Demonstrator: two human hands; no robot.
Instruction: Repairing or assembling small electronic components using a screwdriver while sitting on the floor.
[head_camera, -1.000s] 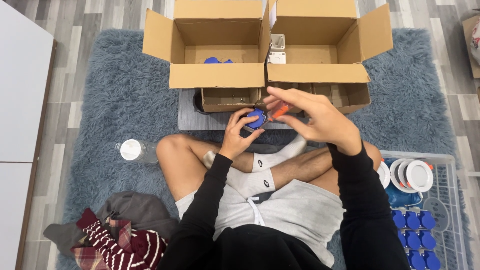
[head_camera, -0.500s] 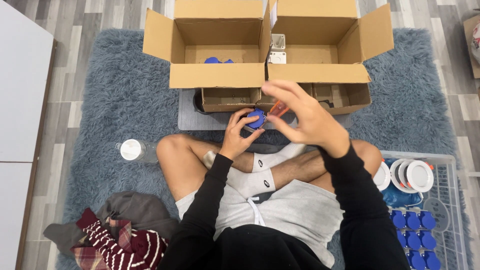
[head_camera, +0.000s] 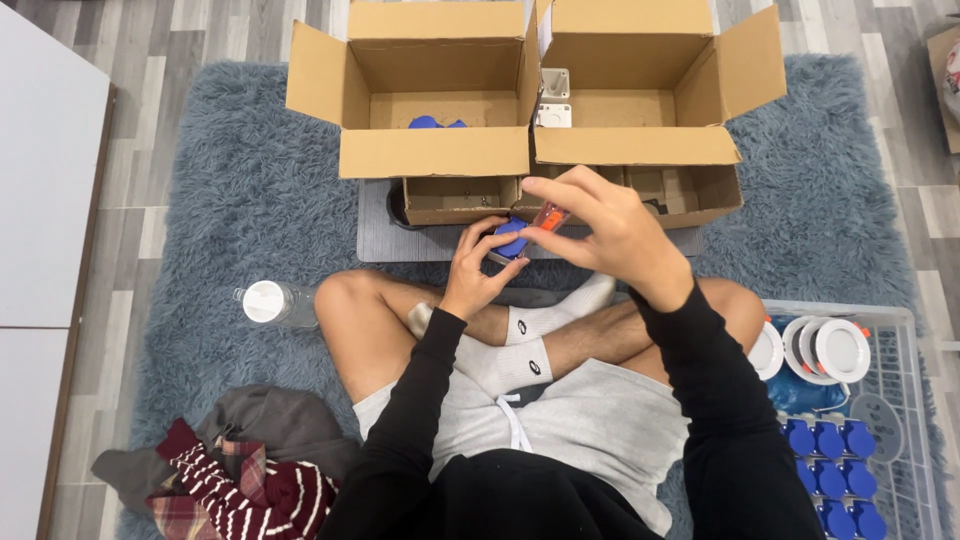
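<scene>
- Head view: the person is sitting cross-legged on a shaggy blue-grey rug (head_camera: 250, 180), and both hands are meeting in front of the knees, just before a low open cardboard tray (head_camera: 450, 198).
- The left hand (head_camera: 478, 268) is grasping a small blue round part (head_camera: 510, 238); the fingers are curling up around it from below, so it is staying steady and its top is facing the other hand.
- The right hand (head_camera: 605, 235) is reaching across from the right with the wrist bent, and thumb and forefinger are pinching a small orange piece (head_camera: 551, 215) right at the blue part, touching it or almost; I cannot tell which.
- I judge this close grip is there because the pieces are tiny and need two hands working together.
- Two big cardboard boxes (head_camera: 640, 100) are standing open behind the tray; the left one is showing some blue parts on its bottom, the right one white pieces in a corner.
- A white wire basket (head_camera: 905, 330) is lying at the person's right, holding white round discs and rows of blue parts, within easy reach.
- A plastic bottle (head_camera: 272, 303) is lying by the left knee, and a heap of clothes (head_camera: 240, 470) is lying nearer on the rug.
</scene>
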